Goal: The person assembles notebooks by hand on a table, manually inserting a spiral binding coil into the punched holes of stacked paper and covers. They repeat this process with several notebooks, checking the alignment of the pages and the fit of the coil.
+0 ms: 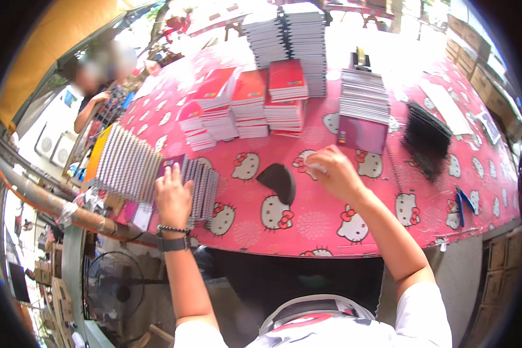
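Note:
My left hand (174,194) lies on a row of spiral-bound notebooks (200,188), its fingers spread over the purple cover at the top. A dark bracelet and a watch band circle that wrist. Above the middle of the table my right hand (333,171) is closed, fingertips pinched together; a small pale thing seems to be in them, too blurred to name. Left of that hand, a black half-round block (279,181) lies on the pink patterned tablecloth (249,191). Beside my left hand, a longer row of spiral notebooks (124,165) leans with a yellow cover at its end.
Stacks of red-covered booklets (249,87) stand beyond my hands, with tall piles of spiral-bound pads (287,40) behind. On the right are a purple-fronted booklet stack (362,110), a black bristly bundle (426,139) and a blue-handled tool (463,206). Another person (95,104) is at far left.

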`<state>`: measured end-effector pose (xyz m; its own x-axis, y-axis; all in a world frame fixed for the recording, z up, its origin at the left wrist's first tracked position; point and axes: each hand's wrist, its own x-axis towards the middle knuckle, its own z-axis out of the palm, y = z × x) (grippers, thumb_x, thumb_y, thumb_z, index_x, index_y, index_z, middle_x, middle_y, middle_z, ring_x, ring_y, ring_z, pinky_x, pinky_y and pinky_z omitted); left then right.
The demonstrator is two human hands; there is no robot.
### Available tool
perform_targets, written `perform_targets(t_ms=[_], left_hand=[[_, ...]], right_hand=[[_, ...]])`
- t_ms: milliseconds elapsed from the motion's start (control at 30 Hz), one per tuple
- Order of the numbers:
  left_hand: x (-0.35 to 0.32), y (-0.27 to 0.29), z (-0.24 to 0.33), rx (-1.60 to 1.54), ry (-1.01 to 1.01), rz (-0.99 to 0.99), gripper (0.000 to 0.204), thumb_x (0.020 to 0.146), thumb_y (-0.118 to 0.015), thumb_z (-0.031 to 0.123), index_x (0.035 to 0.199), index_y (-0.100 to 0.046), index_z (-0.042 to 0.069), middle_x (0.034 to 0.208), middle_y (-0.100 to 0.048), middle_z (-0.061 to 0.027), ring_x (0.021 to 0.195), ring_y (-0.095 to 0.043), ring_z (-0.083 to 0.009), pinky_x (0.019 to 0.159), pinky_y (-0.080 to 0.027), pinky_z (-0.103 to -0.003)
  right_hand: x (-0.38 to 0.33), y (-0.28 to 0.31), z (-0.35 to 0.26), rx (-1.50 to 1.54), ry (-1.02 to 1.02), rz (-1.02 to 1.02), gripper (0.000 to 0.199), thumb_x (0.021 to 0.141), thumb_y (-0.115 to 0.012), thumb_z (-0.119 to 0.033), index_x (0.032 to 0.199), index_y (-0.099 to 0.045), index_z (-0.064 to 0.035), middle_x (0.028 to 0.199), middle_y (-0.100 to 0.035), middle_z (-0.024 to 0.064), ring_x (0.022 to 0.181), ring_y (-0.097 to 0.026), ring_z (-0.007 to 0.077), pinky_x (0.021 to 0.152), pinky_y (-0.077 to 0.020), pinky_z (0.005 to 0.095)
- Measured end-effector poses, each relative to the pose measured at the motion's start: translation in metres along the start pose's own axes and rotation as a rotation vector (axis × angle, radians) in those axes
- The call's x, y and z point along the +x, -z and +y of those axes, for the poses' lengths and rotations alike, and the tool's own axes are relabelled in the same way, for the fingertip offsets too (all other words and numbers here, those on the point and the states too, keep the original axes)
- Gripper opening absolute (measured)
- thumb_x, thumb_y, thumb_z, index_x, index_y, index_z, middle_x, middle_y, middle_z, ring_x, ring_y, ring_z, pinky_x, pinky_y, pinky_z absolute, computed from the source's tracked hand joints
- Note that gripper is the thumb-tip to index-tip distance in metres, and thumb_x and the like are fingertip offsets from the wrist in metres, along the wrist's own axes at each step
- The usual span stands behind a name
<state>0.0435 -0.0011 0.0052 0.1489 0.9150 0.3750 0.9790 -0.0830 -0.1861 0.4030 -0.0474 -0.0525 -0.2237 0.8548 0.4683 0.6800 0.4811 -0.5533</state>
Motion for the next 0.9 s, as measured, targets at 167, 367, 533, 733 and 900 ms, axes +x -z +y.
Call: perform_targets(t_ms=[167,367,533,733,900], left_hand=[[-0.002,0.010,0.008,-0.045,0.019,0.020,0.056,0.077,-0.067,0.023,0.127,-0.049,0.004,0.122,-0.055,-0.0166,0.102,-0.050,-0.0298,0.092,-0.040,-0.037],[-0.021,0.033,0.041,-0.269,-0.087,0.288,0.054,0.073,-0.070,0.017,0.123,-0.051,0.007,0.142,-0.032,-0.0164,0.125,-0.033,-0.0368,0.103,-0.030,-0.047],[-0.051,0.046,0.101,-0.582,-0.274,0.408,0.044,0.074,-0.067,0.012,0.116,-0.054,0.009,0.138,-0.038,-0.0148,0.126,-0.032,-0.0345,0.103,-0.027,-0.048],[-0.081,0.035,0.143,-1.189,-0.263,0.271,0.053,0.071,-0.074,0.014,0.118,-0.051,0.005,0.135,-0.041,-0.0148,0.125,-0.037,-0.0271,0.102,-0.029,-0.042],[-0.104,0.008,0.160,-1.715,-0.184,-0.241,0.029,0.080,-0.068,0.006,0.104,-0.054,0.002,0.112,-0.059,-0.0125,0.105,-0.053,-0.0156,0.091,-0.041,-0.032]], right_hand=[[-0.004,0.059,0.065,-0.660,-0.245,0.447,0.031,0.073,-0.070,-0.016,0.102,-0.060,-0.0105,0.108,-0.057,0.0041,0.106,-0.046,0.0261,0.086,-0.0382,0.0413],[0.002,0.078,0.097,-0.684,-0.361,0.324,0.033,0.072,-0.071,-0.020,0.101,-0.060,-0.0108,0.106,-0.055,0.0036,0.107,-0.045,0.0248,0.090,-0.0340,0.0426],[-0.005,0.079,0.096,-0.673,-0.272,0.435,0.029,0.070,-0.071,-0.017,0.095,-0.059,-0.0101,0.098,-0.056,0.0045,0.102,-0.048,0.0253,0.088,-0.0355,0.0410],[-0.033,0.066,0.018,-0.298,-0.081,0.284,0.024,0.064,-0.070,-0.006,0.084,-0.056,-0.0071,0.081,-0.057,0.0080,0.082,-0.056,0.0295,0.071,-0.0459,0.0380],[-0.059,0.039,-0.076,0.175,-0.042,0.039,0.018,0.069,-0.070,-0.005,0.083,-0.059,-0.0052,0.077,-0.059,0.0083,0.078,-0.058,0.0274,0.067,-0.0477,0.0370]])
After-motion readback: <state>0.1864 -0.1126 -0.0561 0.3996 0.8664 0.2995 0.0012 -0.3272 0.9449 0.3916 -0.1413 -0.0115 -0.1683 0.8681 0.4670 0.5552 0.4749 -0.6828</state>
